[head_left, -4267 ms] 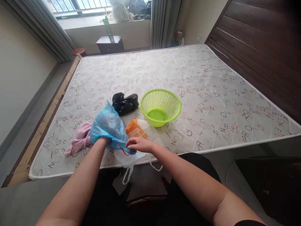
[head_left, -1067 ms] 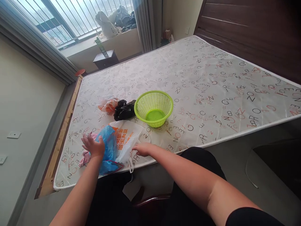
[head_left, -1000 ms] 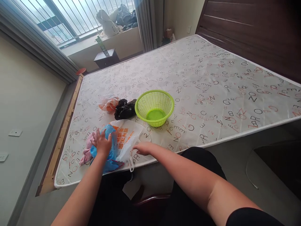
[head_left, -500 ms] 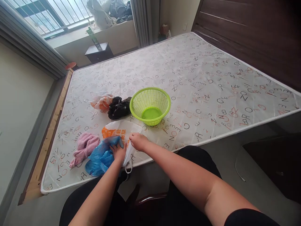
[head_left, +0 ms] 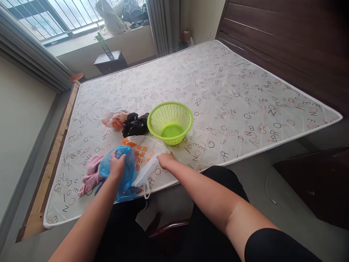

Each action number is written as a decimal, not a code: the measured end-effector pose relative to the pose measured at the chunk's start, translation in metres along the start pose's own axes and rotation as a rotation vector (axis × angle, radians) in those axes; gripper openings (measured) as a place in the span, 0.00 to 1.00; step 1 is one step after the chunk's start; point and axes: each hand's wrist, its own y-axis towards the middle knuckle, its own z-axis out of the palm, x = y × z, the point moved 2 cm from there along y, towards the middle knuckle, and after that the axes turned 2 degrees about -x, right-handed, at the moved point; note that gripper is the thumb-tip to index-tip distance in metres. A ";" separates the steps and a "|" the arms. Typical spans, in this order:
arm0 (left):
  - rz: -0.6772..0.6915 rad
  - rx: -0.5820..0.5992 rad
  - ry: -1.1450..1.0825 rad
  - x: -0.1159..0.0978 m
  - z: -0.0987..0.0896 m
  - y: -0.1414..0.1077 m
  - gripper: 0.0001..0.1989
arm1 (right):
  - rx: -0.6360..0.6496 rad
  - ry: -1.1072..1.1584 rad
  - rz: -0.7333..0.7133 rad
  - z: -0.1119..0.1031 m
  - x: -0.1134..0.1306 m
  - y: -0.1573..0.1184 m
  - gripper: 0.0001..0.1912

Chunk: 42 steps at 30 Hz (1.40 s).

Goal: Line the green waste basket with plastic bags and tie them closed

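My left hand (head_left: 117,164) is closed on a crumpled blue plastic bag (head_left: 128,171), lifting part of it off the mattress. My right hand (head_left: 165,160) grips the edge of a white plastic bag (head_left: 145,149) with orange print, which lies partly spread out beside the blue one. To the left, a pink towel (head_left: 92,173) sits bunched, partly covered by the blue bag. Beyond the white bag stands a green plastic basket (head_left: 170,122) with nothing in it. A black plastic bag (head_left: 135,125) and a white-and-orange bag (head_left: 115,118) lie crumpled left of the basket.
Everything lies near the front edge of a letter-printed mattress (head_left: 231,83). A wooden bed rail (head_left: 51,163) runs along the left side, and a dark headboard (head_left: 286,47) rises at right. A small nightstand (head_left: 110,62) stands under the window.
My left hand has moved left and up, pulling the blue bag off the white one, so more orange print shows. My right hand keeps its grip on the white bag.
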 end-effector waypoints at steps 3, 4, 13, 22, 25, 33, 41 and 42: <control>0.182 -0.248 -0.063 -0.031 -0.012 -0.034 0.26 | 0.068 0.001 -0.015 0.005 0.006 -0.004 0.19; 0.266 -0.201 -0.054 -0.042 -0.006 -0.049 0.25 | 0.095 -0.006 -0.023 0.006 0.007 -0.005 0.19; 0.600 0.703 0.342 -0.045 0.081 -0.095 0.36 | 0.232 -0.088 -0.042 0.005 0.008 -0.007 0.17; 0.565 0.797 0.585 -0.047 0.079 -0.072 0.35 | 0.283 -0.213 -0.082 -0.004 0.012 -0.018 0.16; 0.572 0.786 0.585 -0.050 0.076 -0.073 0.33 | 0.284 -0.229 -0.075 -0.003 0.010 -0.015 0.16; 0.593 0.913 0.557 -0.036 0.077 -0.089 0.35 | 0.284 -0.184 -0.076 0.000 0.006 -0.016 0.16; 0.635 0.995 0.562 -0.037 0.079 -0.093 0.37 | 0.089 -0.161 -0.100 0.007 0.003 -0.010 0.17; 0.638 0.991 0.564 -0.038 0.079 -0.092 0.37 | 0.076 -0.159 -0.099 0.008 0.003 -0.009 0.17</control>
